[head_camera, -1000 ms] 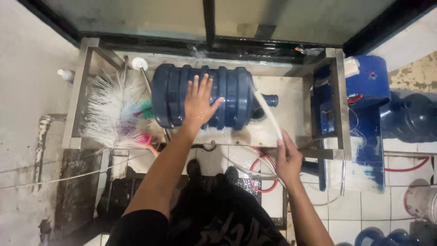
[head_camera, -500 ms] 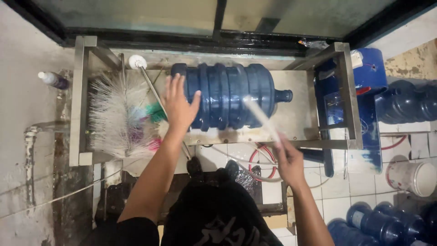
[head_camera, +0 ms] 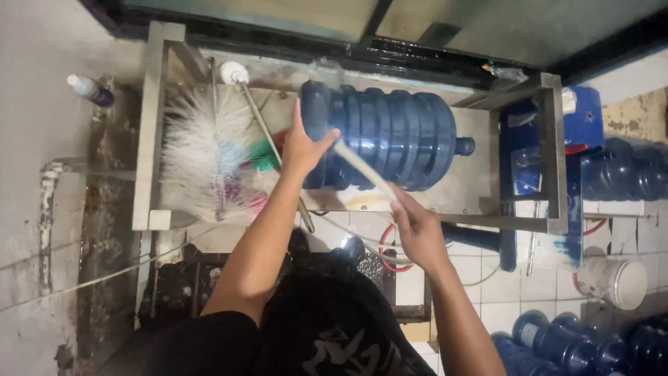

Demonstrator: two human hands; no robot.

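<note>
A big blue water jug lies on its side in a steel wash frame, its neck pointing right. My left hand presses against the jug's base end on the left. In my right hand I grip a whitish hose that runs up and left across the front of the jug. Left of the jug stands a large white bristle brush with coloured bristles near it.
A small bottle stands on the ledge at upper left. Several blue jugs are stacked at right and at the lower right corner. A white bucket sits on the tiled floor. A blue machine part adjoins the frame.
My left hand has slid from the top of the jug's body to its base end. The jug has shifted right in the frame. The right hand has swung the hose toward the jug.
</note>
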